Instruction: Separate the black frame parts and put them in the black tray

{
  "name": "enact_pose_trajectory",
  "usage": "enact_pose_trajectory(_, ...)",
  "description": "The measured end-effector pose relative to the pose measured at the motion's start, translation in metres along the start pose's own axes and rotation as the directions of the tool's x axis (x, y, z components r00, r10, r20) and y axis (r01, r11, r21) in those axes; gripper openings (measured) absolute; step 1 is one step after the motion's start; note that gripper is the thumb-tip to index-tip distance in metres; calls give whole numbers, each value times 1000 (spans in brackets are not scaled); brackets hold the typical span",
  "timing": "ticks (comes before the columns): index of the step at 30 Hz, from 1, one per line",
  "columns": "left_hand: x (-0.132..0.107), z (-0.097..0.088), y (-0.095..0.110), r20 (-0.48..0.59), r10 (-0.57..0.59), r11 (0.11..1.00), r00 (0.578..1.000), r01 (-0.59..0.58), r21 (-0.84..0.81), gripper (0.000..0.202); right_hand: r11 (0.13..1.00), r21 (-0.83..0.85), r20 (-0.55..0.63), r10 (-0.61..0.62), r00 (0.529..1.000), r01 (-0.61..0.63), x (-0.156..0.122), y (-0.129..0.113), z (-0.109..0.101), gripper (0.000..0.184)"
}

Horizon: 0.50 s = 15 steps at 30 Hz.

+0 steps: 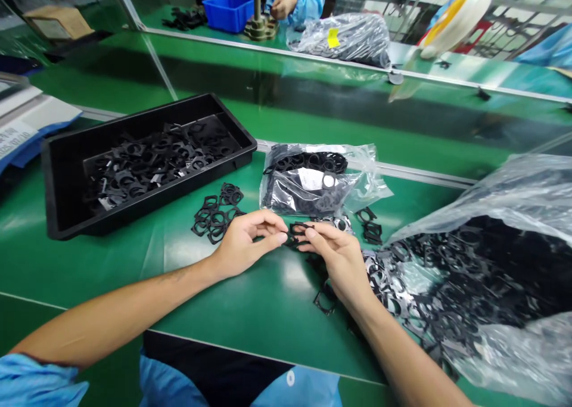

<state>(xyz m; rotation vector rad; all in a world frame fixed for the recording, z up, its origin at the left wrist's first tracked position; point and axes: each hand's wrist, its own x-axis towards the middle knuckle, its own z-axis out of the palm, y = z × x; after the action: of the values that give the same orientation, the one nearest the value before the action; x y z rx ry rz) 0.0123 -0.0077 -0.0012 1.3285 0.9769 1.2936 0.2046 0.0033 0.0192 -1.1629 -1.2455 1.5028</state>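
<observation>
Between thumb and fingers, my right hand (339, 255) pinches a small black plastic ring part (300, 227) above the green table. My left hand (248, 240) meets it from the other side, thumb and fingertips closed at the part's left edge; exactly what the fingertips cover is hidden. Left of that hand lies a small pile of similar ring parts (217, 219). Beyond both hands rests a clear bag of black parts (306, 183) with a white label. A single square-framed ring (325, 301) lies near my right wrist.
A black tray (152, 207) of loose parts stands at the left. On the right, a large open plastic bag (504, 186) spills many parts onto the table. Behind a low clear partition (277, 91), a co-worker's hand (285, 5) is near a blue bin (227, 12).
</observation>
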Motion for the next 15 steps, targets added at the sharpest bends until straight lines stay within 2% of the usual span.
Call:
enact_pose_trajectory(4,0,0,-1,-31,68,994,997,-64,91,17,1000,-20,46,-7,999,8,-3,-1,1,22)
enact_pose_trajectory(7,0,0,-2,-74,40,993,996,-31,114,18,998,32,89,52,995,-55,-4,-1,2,21)
enact_pose_trajectory(11,0,0,-3,-80,4,996,997,3,85,23,979,144,96,132,987,-145,-4,-1,2,24)
enact_pose_trajectory(15,0,-1,-4,-99,8,997,995,0,80,23,974,148,116,156,981,-173,-4,-3,2,21)
